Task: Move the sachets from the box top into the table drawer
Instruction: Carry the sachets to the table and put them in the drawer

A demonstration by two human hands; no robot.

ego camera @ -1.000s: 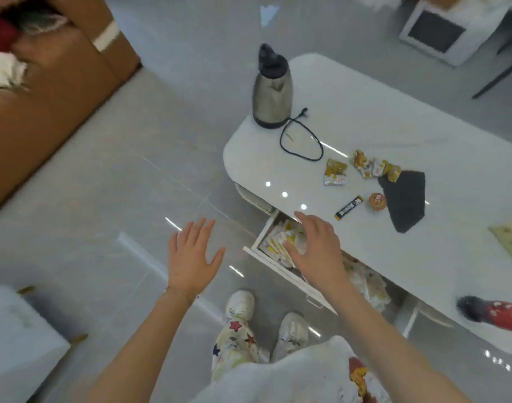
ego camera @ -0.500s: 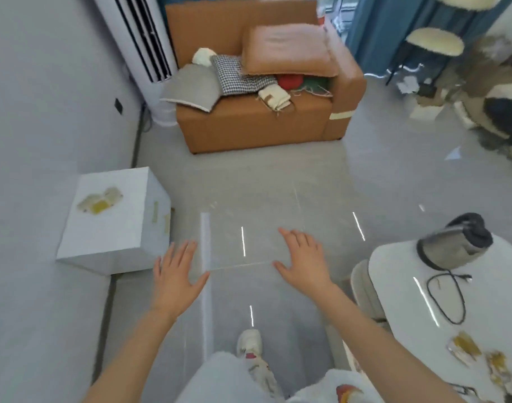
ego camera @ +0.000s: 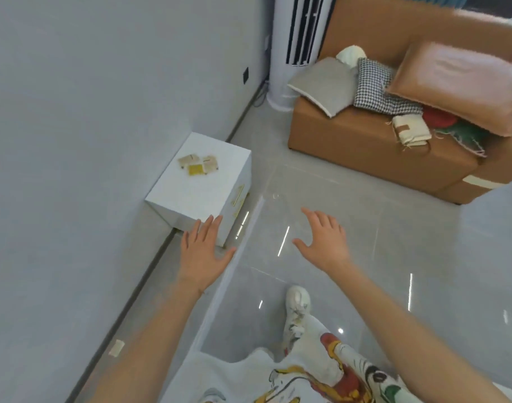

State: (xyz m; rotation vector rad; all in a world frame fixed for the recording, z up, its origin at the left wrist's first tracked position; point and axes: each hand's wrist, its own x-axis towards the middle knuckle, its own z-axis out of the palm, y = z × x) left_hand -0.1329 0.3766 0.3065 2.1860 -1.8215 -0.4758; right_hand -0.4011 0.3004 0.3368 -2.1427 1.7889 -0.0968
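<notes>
A white box [ego camera: 190, 193] stands on the floor against the grey wall. On its top lie three sachets [ego camera: 198, 165], two beige and one yellow, close together near the far side. My left hand [ego camera: 203, 251] hovers with spread fingers just in front of the box's near corner and holds nothing. My right hand [ego camera: 324, 239] is also empty and spread, over the bare floor to the right of the box. The table and its drawer are out of view.
An orange sofa [ego camera: 379, 141] piled with cushions fills the upper right. A white tower air conditioner [ego camera: 292, 50] stands in the corner beside it. A small scrap of tape [ego camera: 116, 348] sticks at the wall base. My foot [ego camera: 298, 301] is on the grey tiled floor.
My right hand has left the drawer empty and my view has swung from the table to the white box. The box now sits closer, with my left hand near its corner.
</notes>
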